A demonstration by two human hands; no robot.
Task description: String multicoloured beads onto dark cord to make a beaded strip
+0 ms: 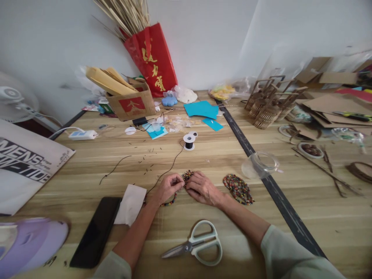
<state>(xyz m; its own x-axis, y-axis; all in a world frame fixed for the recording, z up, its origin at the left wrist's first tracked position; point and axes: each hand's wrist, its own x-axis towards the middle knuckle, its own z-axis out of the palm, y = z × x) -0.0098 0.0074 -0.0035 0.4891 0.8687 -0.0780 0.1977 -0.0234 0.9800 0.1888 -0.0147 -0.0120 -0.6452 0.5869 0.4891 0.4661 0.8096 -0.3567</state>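
Note:
My left hand (167,188) and my right hand (203,188) meet at the middle of the wooden table (203,155). Between their fingertips is a small cluster of multicoloured beads (187,176). A beaded strand (169,202) hangs below my left hand, which pinches it. A thin black cord (165,172) runs from my left hand up to a small spool (189,141). My right hand's fingers press on the bead cluster. To the right lies a heap of mixed beads (238,188).
Scissors (197,243) lie near the front edge. A black phone (95,231) and white paper (130,204) sit at left. A clear jar (259,164), cardboard baskets (266,104), blue paper (202,109), a red bag (152,58) and a box (132,102) stand farther back.

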